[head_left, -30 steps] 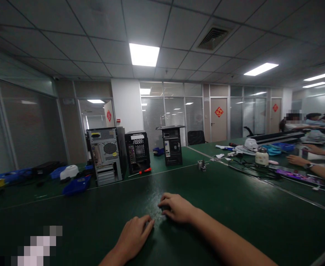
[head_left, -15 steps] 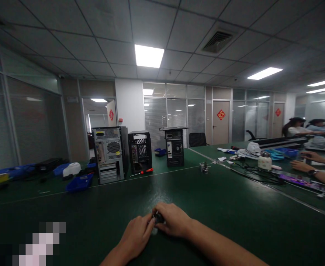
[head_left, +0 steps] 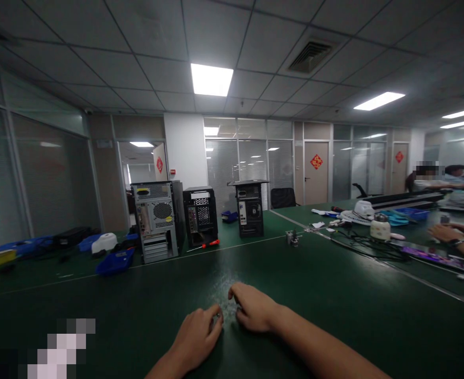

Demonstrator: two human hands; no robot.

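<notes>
My left hand [head_left: 200, 330] rests low over the green table [head_left: 145, 300], thumb and forefinger pinched together. A small greyish bit [head_left: 216, 317] shows between those fingertips, too little to name. Just to its right, my right hand [head_left: 257, 308] has its forefinger bent and held apart from the thumb, and I see nothing between them. The underside of that hand is hidden. A gap separates the two hands. Beyond them stand several small metal parts [head_left: 293, 238].
Three computer cases, a grey one [head_left: 158, 221], an open black one [head_left: 200, 216] and another black one [head_left: 249, 210], stand at the back. A red screwdriver [head_left: 210, 243] and blue tray [head_left: 115, 261] lie nearby. Cables [head_left: 362, 247] and a co-worker's hands [head_left: 448, 234] are at right.
My hands have moved apart from a small dark object they both held. That object no longer shows clearly. The right hand's forefinger has lifted away from its thumb.
</notes>
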